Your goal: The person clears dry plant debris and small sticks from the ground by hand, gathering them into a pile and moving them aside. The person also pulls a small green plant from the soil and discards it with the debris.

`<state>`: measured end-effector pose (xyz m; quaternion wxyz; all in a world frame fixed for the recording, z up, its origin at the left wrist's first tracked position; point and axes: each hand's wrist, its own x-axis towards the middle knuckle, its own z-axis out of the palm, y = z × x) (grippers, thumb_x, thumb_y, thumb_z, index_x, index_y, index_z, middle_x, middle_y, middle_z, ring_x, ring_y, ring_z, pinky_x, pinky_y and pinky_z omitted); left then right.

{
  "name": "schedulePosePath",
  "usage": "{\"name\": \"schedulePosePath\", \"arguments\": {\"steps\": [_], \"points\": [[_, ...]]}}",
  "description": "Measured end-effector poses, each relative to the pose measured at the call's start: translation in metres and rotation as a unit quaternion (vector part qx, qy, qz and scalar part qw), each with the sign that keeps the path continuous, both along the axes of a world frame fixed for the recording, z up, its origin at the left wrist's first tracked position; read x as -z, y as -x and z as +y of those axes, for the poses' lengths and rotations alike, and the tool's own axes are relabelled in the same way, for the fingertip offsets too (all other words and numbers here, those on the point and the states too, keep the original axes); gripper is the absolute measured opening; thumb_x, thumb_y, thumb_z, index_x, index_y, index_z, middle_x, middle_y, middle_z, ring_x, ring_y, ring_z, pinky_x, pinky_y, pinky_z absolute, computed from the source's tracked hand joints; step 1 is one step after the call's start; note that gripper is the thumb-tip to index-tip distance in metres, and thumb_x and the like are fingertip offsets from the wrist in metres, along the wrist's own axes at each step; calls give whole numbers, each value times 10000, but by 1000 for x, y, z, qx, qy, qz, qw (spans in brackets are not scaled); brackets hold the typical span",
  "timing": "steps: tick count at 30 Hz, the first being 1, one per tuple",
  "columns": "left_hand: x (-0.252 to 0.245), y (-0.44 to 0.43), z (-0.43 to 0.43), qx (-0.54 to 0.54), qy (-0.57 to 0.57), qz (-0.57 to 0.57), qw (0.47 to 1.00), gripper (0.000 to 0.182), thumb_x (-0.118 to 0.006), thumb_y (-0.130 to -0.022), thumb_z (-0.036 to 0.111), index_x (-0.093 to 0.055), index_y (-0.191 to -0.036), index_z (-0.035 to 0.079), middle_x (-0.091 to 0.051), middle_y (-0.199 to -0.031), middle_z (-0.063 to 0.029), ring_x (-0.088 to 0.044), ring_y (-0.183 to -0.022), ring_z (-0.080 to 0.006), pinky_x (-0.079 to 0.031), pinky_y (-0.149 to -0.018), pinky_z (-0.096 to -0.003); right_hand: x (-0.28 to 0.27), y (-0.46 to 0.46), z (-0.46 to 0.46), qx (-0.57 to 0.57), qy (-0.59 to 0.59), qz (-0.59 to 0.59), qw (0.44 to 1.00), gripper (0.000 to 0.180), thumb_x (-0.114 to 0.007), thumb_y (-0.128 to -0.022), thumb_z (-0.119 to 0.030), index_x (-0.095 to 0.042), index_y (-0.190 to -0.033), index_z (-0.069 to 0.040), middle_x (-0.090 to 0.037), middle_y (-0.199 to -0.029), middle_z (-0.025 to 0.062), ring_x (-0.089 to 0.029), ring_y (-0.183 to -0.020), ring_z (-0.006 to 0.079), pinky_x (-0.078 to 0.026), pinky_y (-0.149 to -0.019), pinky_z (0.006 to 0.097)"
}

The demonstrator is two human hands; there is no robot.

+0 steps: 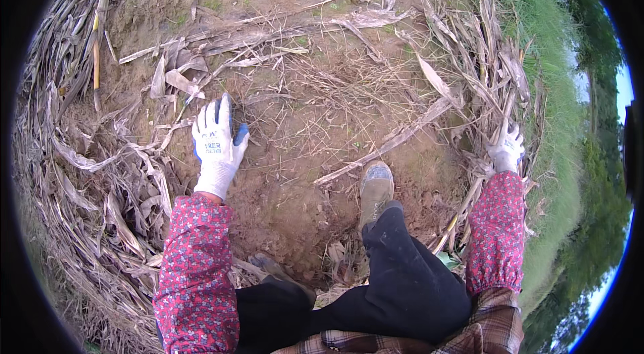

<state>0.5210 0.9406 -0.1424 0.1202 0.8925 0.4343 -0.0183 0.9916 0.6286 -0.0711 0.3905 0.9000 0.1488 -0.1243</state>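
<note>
My left hand [216,145], in a white knit glove with a blue palm coating, is held over bare soil with its thumb apart from the fingers. Nothing is in it. Dry, curled leaves [183,83] lie just beyond its fingertips. To the right, my right hand [506,149], gloved alike, is at a long heap of dry stalks and leaves [485,70], which look like maize. Its fingers are partly bent against the heap. Whether they close around a stalk is hidden.
A thick band of dry stalks [65,62] curves along the left side. Thin straw [352,80] and a long dry leaf [387,145] lie on the brown soil [282,193] ahead. My boot [376,188] stands there. Green grass [558,102] borders the right-hand heap.
</note>
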Motion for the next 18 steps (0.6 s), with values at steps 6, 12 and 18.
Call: {"name": "schedulePosePath", "arguments": {"steps": [6,12,18], "points": [[9,-9,3,-1,9,212,977,781,-632,-760,377,-282,-1405,111,-333,-1409,-157,-317,-1284,-335,-228,-1034,-522,44,164,180,-390,-361,310,789,1003,-766,-642,-351,-175,-1443,-225,-259,-1432,131,-264,-1299,364,-313,-1009,498],[12,3,1,-3,14,194,981,771,-608,-780,370,-261,-1417,110,-318,-1425,-152,-315,-1289,-330,-222,-1040,-528,83,199,238,-279,-220,359,863,1030,-710,-710,-446,-74,-1453,-121,-325,-1336,202,-491,-1113,354,-467,-810,485],[21,6,-7,-7,-13,141,990,756,-581,-797,329,-233,-1429,103,-288,-1444,-159,-294,-1305,-331,-204,-1046,-514,116,196,228,-263,-186,289,902,568,-548,-836,-281,-363,-1308,-25,-639,-909,137,-646,-773,302,-513,-637,425]]}}
